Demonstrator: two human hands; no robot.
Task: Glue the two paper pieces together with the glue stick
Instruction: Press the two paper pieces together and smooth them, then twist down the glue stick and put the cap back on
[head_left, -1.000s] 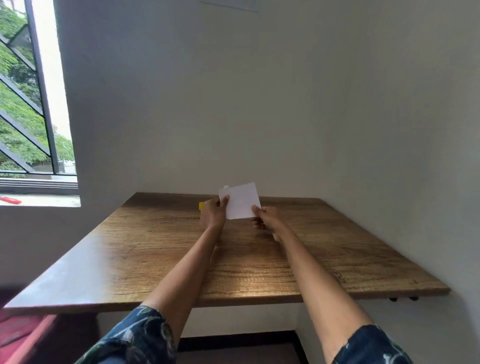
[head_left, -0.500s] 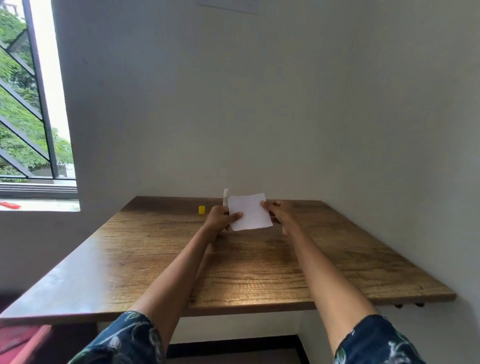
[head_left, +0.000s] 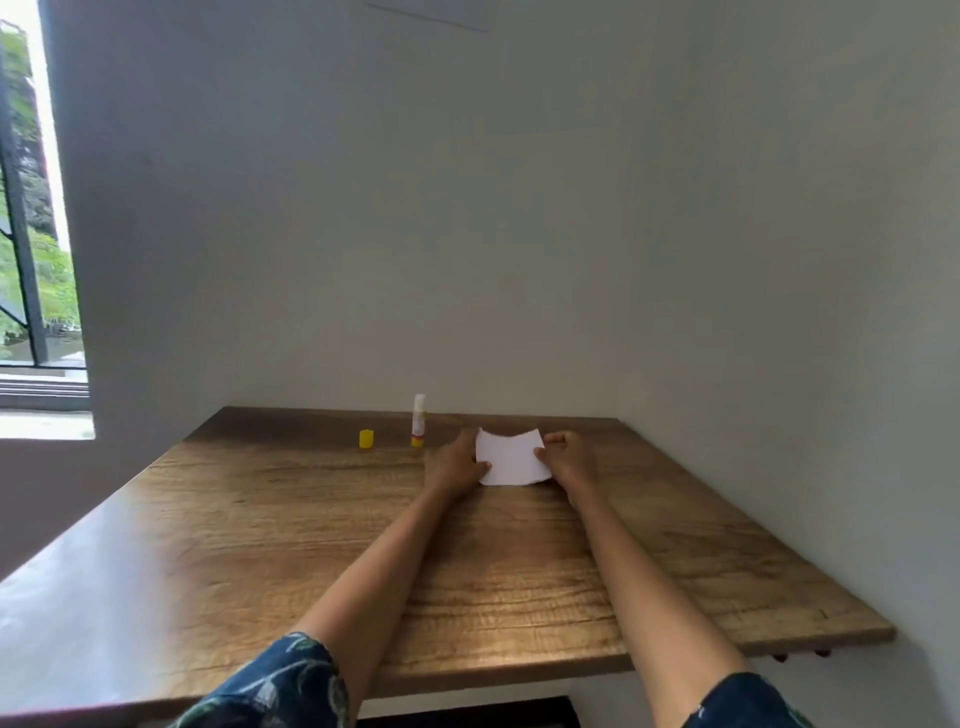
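Both hands, left hand (head_left: 454, 464) and right hand (head_left: 567, 457), are pinching white paper (head_left: 511, 457) above the wooden table (head_left: 311, 519); an uncapped glue stick (head_left: 418, 427) is standing nearby.

No legible text, label or number on the glue stick (head_left: 418, 422), paper (head_left: 513, 457) or elsewhere.

Both arms stretched far forward, left hand (head_left: 453, 464) and right hand (head_left: 567, 458) level, fingers curled, pinching paper (head_left: 511, 458) edges between them.
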